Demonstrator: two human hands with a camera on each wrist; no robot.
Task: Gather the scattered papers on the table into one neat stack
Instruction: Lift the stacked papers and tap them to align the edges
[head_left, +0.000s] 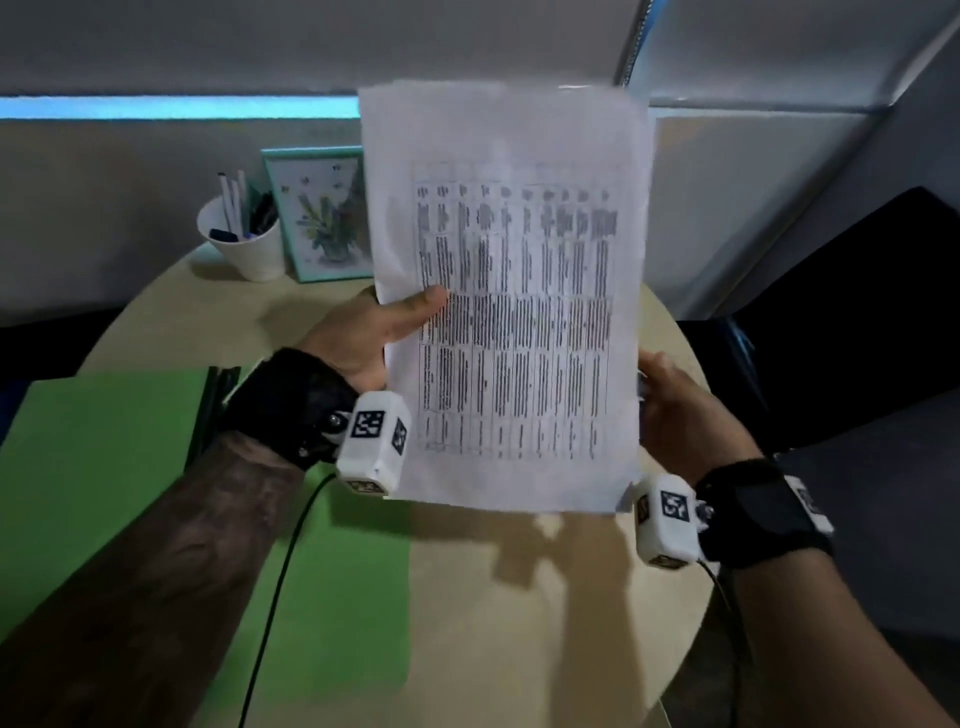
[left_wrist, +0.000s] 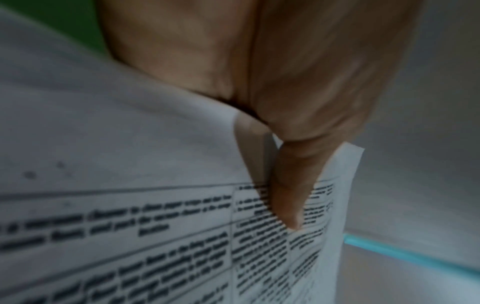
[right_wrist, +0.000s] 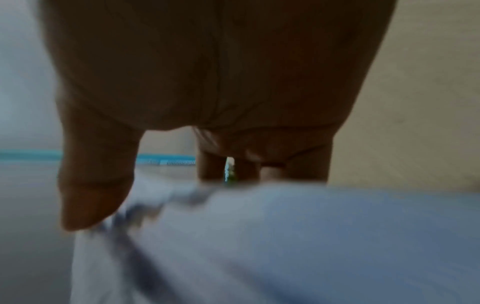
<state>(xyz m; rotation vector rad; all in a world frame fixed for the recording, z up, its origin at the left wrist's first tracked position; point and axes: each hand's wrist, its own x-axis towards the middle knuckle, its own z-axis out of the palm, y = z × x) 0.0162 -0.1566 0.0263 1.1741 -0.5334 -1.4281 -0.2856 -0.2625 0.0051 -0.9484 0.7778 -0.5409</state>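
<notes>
The white papers (head_left: 511, 296), printed with a dense table, stand upright in the air above the round beige table (head_left: 519, 597). My left hand (head_left: 374, 332) grips their left edge, thumb across the printed face. In the left wrist view that thumb presses on the papers (left_wrist: 155, 226), and at least two sheet edges show there. My right hand (head_left: 675, 410) holds the right edge lower down, its fingers behind the sheets. The right wrist view is blurred: the right hand (right_wrist: 207, 123) sits over the papers (right_wrist: 285, 236), thumb on one face, fingers on the other.
A white cup of pens (head_left: 244, 239) and a teal-framed plant picture (head_left: 322, 218) stand at the table's far edge by the wall. A green sheet (head_left: 156, 493) covers the table's left part. A black object (head_left: 852, 322) lies to the right. Wrist-camera cables hang under both arms.
</notes>
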